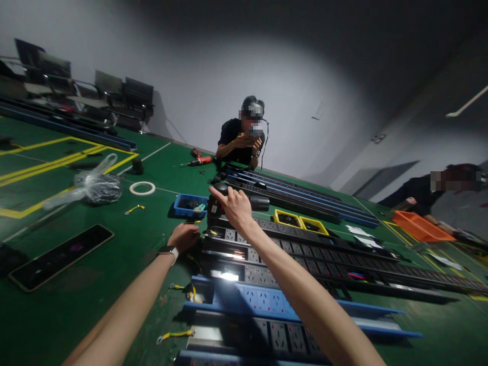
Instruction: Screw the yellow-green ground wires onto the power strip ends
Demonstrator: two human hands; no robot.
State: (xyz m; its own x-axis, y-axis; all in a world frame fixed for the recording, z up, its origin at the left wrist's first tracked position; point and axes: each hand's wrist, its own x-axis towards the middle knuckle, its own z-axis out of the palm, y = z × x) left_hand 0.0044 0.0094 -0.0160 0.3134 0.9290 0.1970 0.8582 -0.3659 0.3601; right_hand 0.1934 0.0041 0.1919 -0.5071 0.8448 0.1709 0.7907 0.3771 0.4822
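My right hand (238,207) is wrapped over a black power tool (260,203) with a thick round barrel pointing right. Its index finger stretches out to the left along the tool. Lower and to the left, my left hand (183,237) is closed at the left end of a black socket strip (231,235). Just beyond its knuckles shows a short yellow wire (193,222); the fingertips are hidden, so what they hold cannot be made out. Nearer me lie more socket strips, one in a blue housing (263,297), with a yellow-green wire (175,335) ending in a ring lug.
A blue bin (189,205) stands beyond my left hand, two yellow bins (290,219) to the right. Left are a phone (63,256), a tape roll (142,188) and a plastic bag (97,185). A red drill (200,159) lies near a person opposite; another person is far right.
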